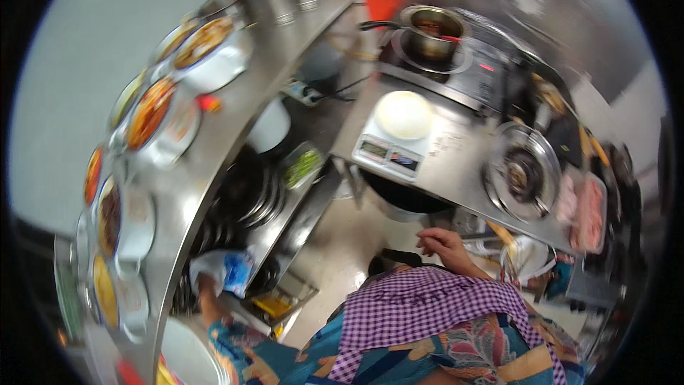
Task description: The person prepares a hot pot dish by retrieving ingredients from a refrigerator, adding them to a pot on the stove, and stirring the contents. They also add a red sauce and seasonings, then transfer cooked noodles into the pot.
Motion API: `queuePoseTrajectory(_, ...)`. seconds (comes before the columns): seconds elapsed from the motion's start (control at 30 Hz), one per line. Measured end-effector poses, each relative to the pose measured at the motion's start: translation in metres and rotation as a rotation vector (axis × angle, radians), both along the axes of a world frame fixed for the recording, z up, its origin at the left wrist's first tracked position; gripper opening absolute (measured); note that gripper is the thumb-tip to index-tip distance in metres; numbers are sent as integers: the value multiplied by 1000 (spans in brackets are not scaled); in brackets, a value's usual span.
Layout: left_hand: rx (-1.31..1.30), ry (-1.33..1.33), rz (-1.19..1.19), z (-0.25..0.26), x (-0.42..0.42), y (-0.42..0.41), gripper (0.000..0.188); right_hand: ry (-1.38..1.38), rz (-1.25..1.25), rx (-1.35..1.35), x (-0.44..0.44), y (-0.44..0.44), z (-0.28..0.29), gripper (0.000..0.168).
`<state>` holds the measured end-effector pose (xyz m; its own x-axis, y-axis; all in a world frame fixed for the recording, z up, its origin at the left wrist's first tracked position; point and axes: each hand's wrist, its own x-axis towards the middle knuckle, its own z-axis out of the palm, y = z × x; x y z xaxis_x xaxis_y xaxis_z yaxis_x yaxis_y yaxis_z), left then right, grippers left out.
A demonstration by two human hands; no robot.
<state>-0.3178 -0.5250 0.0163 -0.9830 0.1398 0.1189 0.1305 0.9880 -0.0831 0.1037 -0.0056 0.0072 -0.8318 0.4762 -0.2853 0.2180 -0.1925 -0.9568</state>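
Observation:
My left hand (207, 284) reaches to the lower shelf under the counter, at a white and blue plastic bag (224, 270) that covers most of its fingers; its grip cannot be made out. Before my checked apron, my right hand (443, 246) hangs with fingers loosely bent and nothing in it. Beyond it, a digital kitchen scale (414, 168) on the steel table carries a pale round bowl (404, 113). A steel pot (434, 37) with a black handle sits on an induction cooker (475, 83).
White enamel pots (179, 133) of food line the left steel counter (214, 133). Below are stacked dark pans (246, 187) and a tray of chopped greens (303, 168). At right stand a steel basin (523, 171) and a plastic tub of pink meat (589, 214).

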Motion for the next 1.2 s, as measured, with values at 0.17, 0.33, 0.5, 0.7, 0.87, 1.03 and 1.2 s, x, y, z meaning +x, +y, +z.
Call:
queuePoseTrajectory(0.17,8,53,-65,21,-10,38,24,14,56,138,-6,-8,21,24)
queuePoseTrajectory(0.33,1,105,-78,43,2,59,25,68,70,100,-3,-10,19,25)
queuePoseTrajectory(0.5,9,122,-115,56,8,85,26,61,41,49,4,-11,16,25)
queuePoseTrajectory(0.7,36,128,-127,69,26,96,28,76,46,70,3,-14,13,26)
queuePoseTrajectory(0.87,119,156,-194,98,47,114,29,93,26,0,-1,-16,12,24)
queuePoseTrajectory(1.03,344,132,-504,162,92,178,31,76,-68,26,12,-16,26,23)
queuePoseTrajectory(1.2,979,-746,-1087,137,115,348,29,81,-146,121,35,-14,26,24)
